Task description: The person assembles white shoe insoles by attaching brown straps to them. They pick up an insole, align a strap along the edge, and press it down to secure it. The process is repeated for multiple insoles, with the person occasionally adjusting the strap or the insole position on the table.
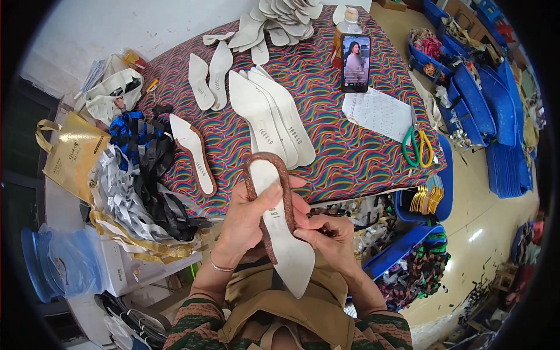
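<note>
The surface wears a cloth of bright wavy stripes. Blue bins stand along its right side, holding scraps and trimmings, and one blue tray holds gold pieces. A heap of black, silver and gold straps spills off the left edge. Loose white insoles lie in the middle, with a phone and green and yellow scissors further right. Held above the lap, near the surface's front edge, is a pointed white insole with brown woven edging. The left hand has its grip clenched around the edging; the right hand pinches the insole's side.
</note>
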{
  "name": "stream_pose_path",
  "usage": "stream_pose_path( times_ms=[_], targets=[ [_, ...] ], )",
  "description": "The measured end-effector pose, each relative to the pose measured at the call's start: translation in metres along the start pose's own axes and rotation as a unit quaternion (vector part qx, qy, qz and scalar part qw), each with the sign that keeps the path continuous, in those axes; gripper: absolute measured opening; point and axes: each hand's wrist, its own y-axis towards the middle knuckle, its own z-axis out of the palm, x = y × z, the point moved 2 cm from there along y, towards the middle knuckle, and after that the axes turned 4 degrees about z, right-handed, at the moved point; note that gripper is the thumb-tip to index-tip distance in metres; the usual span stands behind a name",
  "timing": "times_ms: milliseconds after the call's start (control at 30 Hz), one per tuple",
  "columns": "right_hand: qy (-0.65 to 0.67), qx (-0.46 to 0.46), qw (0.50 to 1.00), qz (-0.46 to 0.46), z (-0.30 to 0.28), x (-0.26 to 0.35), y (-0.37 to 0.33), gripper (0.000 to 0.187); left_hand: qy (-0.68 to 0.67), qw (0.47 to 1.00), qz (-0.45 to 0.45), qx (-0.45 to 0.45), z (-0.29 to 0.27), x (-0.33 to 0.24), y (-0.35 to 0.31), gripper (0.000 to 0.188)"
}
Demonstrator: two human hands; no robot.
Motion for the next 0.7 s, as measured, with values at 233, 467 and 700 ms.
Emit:
stream_pose_path(
  times_ms=[233, 467, 700],
  targets=[
    [-0.056, 0.079, 0.995, -0.013, -0.009, 0.01, 0.007, 0.013, -0.05, 0.998, -0.042, -0.021, -0.002, 0.002, 0.004, 0.031],
    [-0.124, 0.111, 0.985, -0.034, -0.008, 0.023, 0.013, 0.007, -0.093, 0.994, -0.05, -0.038, -0.005, 0.007, 0.003, 0.031],
    [-0.137, 0.072, 0.985, -0.076, 0.0, 0.014, 0.015, 0.009, -0.182, 0.981, -0.062, 0.015, -0.007, 0.014, 0.009, 0.022]
  ],
)
